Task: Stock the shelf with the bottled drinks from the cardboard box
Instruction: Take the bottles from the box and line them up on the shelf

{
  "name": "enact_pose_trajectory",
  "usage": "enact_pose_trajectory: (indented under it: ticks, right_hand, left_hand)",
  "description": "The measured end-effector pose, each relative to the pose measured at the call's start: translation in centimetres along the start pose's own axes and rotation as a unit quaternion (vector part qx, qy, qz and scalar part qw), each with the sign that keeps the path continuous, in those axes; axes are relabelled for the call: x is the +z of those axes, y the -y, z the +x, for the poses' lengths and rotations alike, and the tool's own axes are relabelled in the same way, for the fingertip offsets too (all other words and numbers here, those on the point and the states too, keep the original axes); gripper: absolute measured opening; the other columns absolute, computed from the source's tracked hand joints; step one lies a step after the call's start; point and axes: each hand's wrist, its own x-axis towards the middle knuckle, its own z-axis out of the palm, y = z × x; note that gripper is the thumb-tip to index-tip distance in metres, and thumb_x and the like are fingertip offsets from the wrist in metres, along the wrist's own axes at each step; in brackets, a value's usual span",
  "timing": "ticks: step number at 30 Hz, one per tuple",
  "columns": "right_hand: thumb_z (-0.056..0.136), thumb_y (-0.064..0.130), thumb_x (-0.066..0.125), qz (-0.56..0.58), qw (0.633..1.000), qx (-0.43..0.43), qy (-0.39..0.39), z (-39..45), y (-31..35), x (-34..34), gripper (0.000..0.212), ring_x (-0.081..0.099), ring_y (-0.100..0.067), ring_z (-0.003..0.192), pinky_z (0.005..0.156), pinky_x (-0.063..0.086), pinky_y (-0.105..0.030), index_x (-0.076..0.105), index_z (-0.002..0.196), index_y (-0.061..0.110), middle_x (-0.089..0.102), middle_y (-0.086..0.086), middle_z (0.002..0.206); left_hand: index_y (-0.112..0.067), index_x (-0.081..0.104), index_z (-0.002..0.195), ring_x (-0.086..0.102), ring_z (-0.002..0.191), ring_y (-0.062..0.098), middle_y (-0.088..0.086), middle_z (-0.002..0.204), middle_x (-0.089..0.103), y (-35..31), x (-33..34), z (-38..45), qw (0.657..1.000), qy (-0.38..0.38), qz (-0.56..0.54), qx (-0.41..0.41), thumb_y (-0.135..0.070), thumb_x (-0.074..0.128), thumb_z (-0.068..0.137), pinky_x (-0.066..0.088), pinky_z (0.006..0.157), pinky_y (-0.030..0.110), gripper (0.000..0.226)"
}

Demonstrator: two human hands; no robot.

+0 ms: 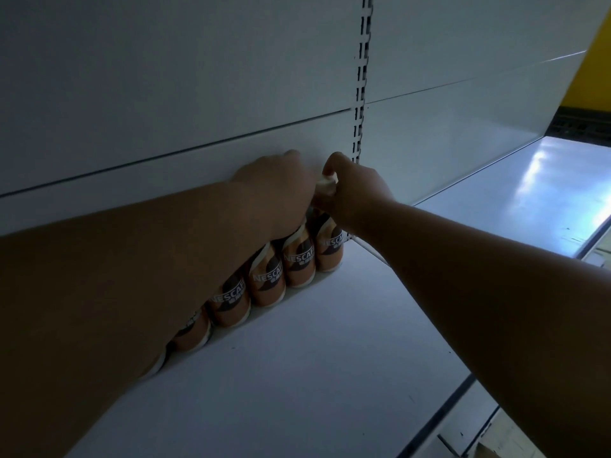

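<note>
A dim white metal shelf [297,375] is filling the view, backed by pale panels [165,77] and a slotted upright [362,77]; a neighbouring shelf bay [512,200] to the right is catching a glare of light; a strip of yellow wall [595,61] is showing at the far right edge. A row of brown-and-cream bottled drinks [267,285] is standing against the back panel, with 5 labels partly showing and more possibly hiding under the left forearm; the rightmost bottle [329,249] is sitting at the end of the row, just beside the upright. The left hand [277,183] is curling over the tops of the bottles next to it, its fingers hidden, so I cannot tell exactly what it is gripping; the right hand [353,190] is closing around the pale cap [325,186] of the rightmost bottle. Judging by this, a first back row is reaching the right end of the bay, while the whole front of the shelf is lying bare, so most of the stocking is probably remaining; the cardboard box is not clearly showing, only a brown corner [492,452] at the bottom right that could be it.
</note>
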Motion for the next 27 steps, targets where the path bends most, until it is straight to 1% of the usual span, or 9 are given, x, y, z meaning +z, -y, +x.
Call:
enact_pose_trajectory:
  ticks: [4, 7, 9, 10, 13, 16, 19, 23, 27]
  right_hand:
    - [0.081, 0.036, 0.072, 0.017, 1.0, 0.003, 0.004, -0.01, -0.42, 0.05, 0.038, 0.064, -0.024, 0.07, 0.059, 0.058, -0.037, 0.047, 0.108, 0.025, 0.064, -0.007, 0.09]
    - [0.081, 0.038, 0.072, 0.015, 1.0, 0.006, 0.005, 0.1, -0.52, 0.02, 0.037, 0.063, -0.02, 0.067, 0.049, 0.05, -0.027, 0.047, 0.107, 0.027, 0.064, -0.005, 0.089]
    - [0.081, 0.039, 0.072, 0.022, 1.0, 0.01, 0.009, 0.16, -0.54, -0.06, 0.036, 0.062, -0.018, 0.065, 0.044, 0.044, -0.022, 0.048, 0.105, 0.028, 0.064, -0.004, 0.087]
    - [0.081, 0.038, 0.072, 0.029, 0.999, 0.013, 0.011, 0.18, -0.58, -0.05, 0.035, 0.063, -0.017, 0.065, 0.043, 0.045, -0.021, 0.049, 0.105, 0.028, 0.064, -0.003, 0.087]
    - [0.081, 0.036, 0.071, 0.023, 1.0, 0.009, 0.011, 0.23, -0.6, 0.01, 0.035, 0.062, -0.018, 0.067, 0.046, 0.047, -0.024, 0.048, 0.105, 0.027, 0.063, -0.004, 0.088]
    - [0.083, 0.033, 0.069, 0.025, 1.0, 0.004, 0.015, 0.15, -0.54, -0.01, 0.036, 0.062, -0.021, 0.068, 0.049, 0.052, -0.027, 0.048, 0.111, 0.025, 0.062, -0.006, 0.089]
    - [0.086, 0.03, 0.066, 0.029, 0.999, -0.002, 0.024, 0.04, -0.66, -0.28, 0.035, 0.062, -0.019, 0.068, 0.048, 0.049, -0.024, 0.048, 0.116, 0.023, 0.061, -0.007, 0.092]
    - [0.086, 0.029, 0.066, 0.018, 1.0, -0.008, 0.017, -0.07, -0.44, -0.13, 0.036, 0.06, -0.019, 0.069, 0.049, 0.046, -0.024, 0.048, 0.116, 0.021, 0.061, -0.006, 0.089]
    - [0.086, 0.028, 0.066, 0.01, 1.0, -0.008, 0.002, -0.18, -0.23, -0.01, 0.034, 0.059, -0.019, 0.068, 0.052, 0.051, -0.028, 0.049, 0.114, 0.02, 0.058, -0.004, 0.083]
  left_hand:
    - [-0.007, 0.05, 0.106, 0.043, 0.074, 0.02, 0.008, 0.1, 0.044, -0.35, -0.15, -0.41, 1.0, -0.005, 0.015, 0.01, -0.028, 0.066, 0.086, 0.035, 0.066, 0.033, 0.033]
    - [-0.008, 0.052, 0.106, 0.042, 0.077, 0.021, 0.007, 0.098, 0.038, -0.43, -0.3, -0.59, 0.999, -0.012, 0.042, 0.029, -0.029, 0.065, 0.088, 0.036, 0.068, 0.034, 0.031]
    - [-0.008, 0.051, 0.104, 0.042, 0.076, 0.021, 0.007, 0.097, 0.04, -0.45, -0.14, -0.39, 0.999, -0.013, 0.037, 0.024, -0.03, 0.065, 0.087, 0.036, 0.067, 0.034, 0.031]
    - [-0.008, 0.05, 0.102, 0.042, 0.076, 0.021, 0.007, 0.095, 0.041, -0.41, -0.06, -0.31, 0.999, -0.017, 0.026, 0.013, -0.03, 0.063, 0.087, 0.036, 0.066, 0.034, 0.029]
    - [-0.01, 0.048, 0.095, 0.042, 0.075, 0.021, 0.005, 0.093, 0.041, -0.19, 0.17, -0.07, 1.0, -0.03, 0.002, -0.003, -0.029, 0.062, 0.088, 0.036, 0.066, 0.034, 0.024]
    - [-0.01, 0.056, 0.102, 0.042, 0.076, 0.019, 0.005, 0.098, 0.042, 0.02, 0.34, -0.25, 0.999, -0.036, 0.015, 0.023, -0.035, 0.068, 0.084, 0.036, 0.066, 0.034, 0.033]
    - [-0.011, 0.06, 0.103, 0.043, 0.076, 0.019, 0.004, 0.096, 0.04, -0.04, 0.44, -0.28, 0.997, -0.058, 0.029, 0.032, -0.04, 0.066, 0.084, 0.037, 0.066, 0.033, 0.035]
    - [-0.01, 0.06, 0.107, 0.045, 0.076, 0.021, 0.008, 0.104, 0.046, -0.16, 0.34, -0.13, 0.998, -0.041, 0.05, 0.027, -0.039, 0.067, 0.084, 0.039, 0.066, 0.033, 0.038]
    - [-0.009, 0.06, 0.101, 0.045, 0.073, 0.02, 0.009, 0.099, 0.045, -0.27, -0.01, -0.22, 0.997, -0.035, 0.063, 0.027, -0.038, 0.066, 0.085, 0.038, 0.064, 0.032, 0.034]
